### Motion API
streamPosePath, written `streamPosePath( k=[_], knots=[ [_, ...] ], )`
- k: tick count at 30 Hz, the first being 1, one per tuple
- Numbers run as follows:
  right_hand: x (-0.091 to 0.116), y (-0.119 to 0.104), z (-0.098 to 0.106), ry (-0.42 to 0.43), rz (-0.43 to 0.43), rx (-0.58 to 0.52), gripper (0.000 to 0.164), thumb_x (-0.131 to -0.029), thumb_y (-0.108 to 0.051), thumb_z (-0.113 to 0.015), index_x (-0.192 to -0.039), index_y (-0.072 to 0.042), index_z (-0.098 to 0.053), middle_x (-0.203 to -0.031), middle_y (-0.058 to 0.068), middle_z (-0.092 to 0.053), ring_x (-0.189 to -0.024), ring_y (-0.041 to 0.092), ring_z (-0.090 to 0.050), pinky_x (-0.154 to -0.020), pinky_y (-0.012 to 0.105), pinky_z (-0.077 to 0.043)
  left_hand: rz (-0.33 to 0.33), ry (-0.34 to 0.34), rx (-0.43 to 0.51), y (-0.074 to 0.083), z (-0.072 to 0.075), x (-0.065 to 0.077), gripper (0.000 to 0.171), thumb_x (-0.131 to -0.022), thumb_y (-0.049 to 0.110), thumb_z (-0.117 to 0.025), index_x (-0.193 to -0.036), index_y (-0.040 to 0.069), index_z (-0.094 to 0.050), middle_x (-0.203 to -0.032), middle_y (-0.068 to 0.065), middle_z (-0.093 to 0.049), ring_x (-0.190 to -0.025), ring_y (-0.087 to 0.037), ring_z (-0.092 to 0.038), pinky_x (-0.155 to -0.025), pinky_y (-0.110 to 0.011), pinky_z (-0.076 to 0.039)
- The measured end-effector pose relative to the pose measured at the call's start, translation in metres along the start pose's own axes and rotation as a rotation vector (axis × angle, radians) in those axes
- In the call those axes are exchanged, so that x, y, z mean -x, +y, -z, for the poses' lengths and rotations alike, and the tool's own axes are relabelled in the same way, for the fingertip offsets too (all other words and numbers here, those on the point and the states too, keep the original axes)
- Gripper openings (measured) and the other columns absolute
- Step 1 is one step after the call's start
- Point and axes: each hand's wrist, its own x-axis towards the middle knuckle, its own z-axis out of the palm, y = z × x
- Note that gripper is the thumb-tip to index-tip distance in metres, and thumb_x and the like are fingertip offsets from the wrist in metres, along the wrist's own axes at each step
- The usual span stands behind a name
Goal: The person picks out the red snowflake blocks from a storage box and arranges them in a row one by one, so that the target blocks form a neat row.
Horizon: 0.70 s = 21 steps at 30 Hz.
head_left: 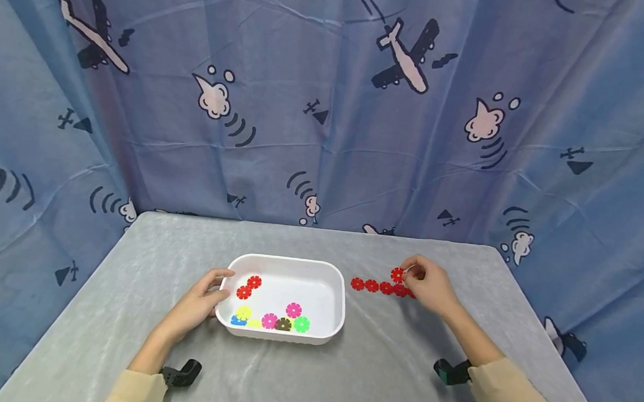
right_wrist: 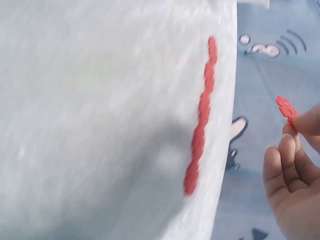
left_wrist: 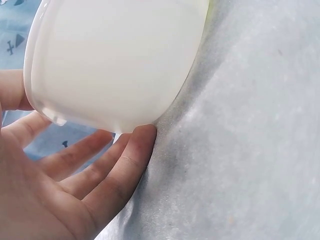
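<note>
A white tray [head_left: 315, 300] stands on the table with several coloured notched discs in it. My left hand [head_left: 198, 301] holds its left end; in the left wrist view the fingers [left_wrist: 142, 142] lie against the outer wall. My right hand [head_left: 430, 286] pinches a red notched disc [head_left: 397, 275] between thumb and fingertips, raised over the table. Below it, a row of red notched discs [head_left: 371, 285] runs along the table, its right end partly hidden by the hand in the head view. The right wrist view shows this row [right_wrist: 204, 107] edge to edge.
Inside the tray, two red discs [head_left: 254, 281] lie at the left; pink [head_left: 294, 310], green [head_left: 301, 324], yellow, blue and dark discs lie towards the near side. A grey cloth covers the table [head_left: 287, 379]. Behind hangs a blue patterned curtain [head_left: 284, 99].
</note>
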Motion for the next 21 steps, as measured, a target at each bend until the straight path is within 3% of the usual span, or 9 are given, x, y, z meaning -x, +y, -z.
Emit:
streamPosePath(
  k=[11, 21],
  knots=[
    [0.000, 0.043, 0.017, -0.001, -0.096, 0.019, 0.017, -0.096, -0.003, -0.058, -0.110, 0.001, -0.064, -0.089, 0.011, -0.064, -0.077, 0.021, -0.055, -0.067, 0.034, -0.046, -0.008, 0.001, -0.002, 0.003, 0.001, 0.000, 0.044, -0.103, 0.012, -0.054, -0.146, 0.008, -0.045, -0.143, -0.025, -0.046, -0.104, -0.030, -0.064, -0.073, -0.031, -0.056],
    [0.004, 0.070, 0.025, -0.042, -0.169, 0.057, 0.018, -0.091, 0.000, -0.056, -0.106, 0.006, -0.063, -0.081, 0.010, -0.061, -0.067, 0.019, -0.054, -0.059, 0.033, -0.046, -0.011, 0.001, 0.001, 0.003, 0.000, 0.002, 0.045, -0.103, 0.013, -0.055, -0.147, 0.008, -0.045, -0.144, -0.025, -0.045, -0.108, -0.030, -0.063, -0.073, -0.032, -0.056]
  ],
)
